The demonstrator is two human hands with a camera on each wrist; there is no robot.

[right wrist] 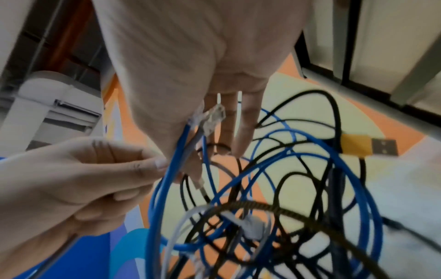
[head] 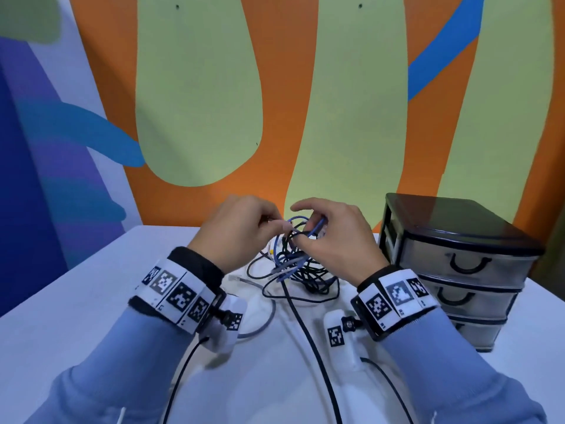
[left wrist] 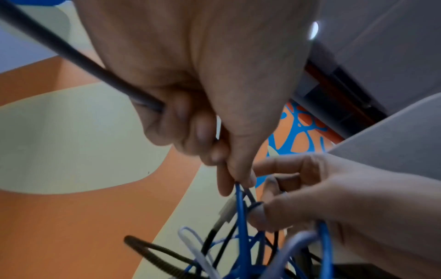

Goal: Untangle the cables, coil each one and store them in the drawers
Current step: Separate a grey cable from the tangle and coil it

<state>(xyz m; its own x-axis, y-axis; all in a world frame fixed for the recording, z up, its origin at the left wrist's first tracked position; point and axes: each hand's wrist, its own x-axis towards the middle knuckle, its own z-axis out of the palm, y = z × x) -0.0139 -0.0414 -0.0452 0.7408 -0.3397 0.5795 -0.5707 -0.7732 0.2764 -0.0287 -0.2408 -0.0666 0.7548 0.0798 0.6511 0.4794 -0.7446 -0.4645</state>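
Observation:
A tangle of blue, black and grey cables (head: 293, 267) lies mid-table, its upper loops lifted between my hands. My left hand (head: 275, 223) pinches a blue cable (left wrist: 241, 217) between thumb and forefinger; in the left wrist view its other fingers curl round a dark cable (left wrist: 71, 52). My right hand (head: 305, 228) is close beside it and grips the blue cable's end with a clear plug (right wrist: 212, 119). A thin black loop crosses its fingers. A yellow USB plug (right wrist: 358, 147) hangs in the tangle (right wrist: 262, 217). Which strands are knotted is hidden.
A black drawer unit (head: 458, 261) with three shut translucent drawers stands at the right on the white table (head: 91, 301). A thick black cable (head: 308, 341) runs from the tangle toward me. A painted wall stands just behind the table.

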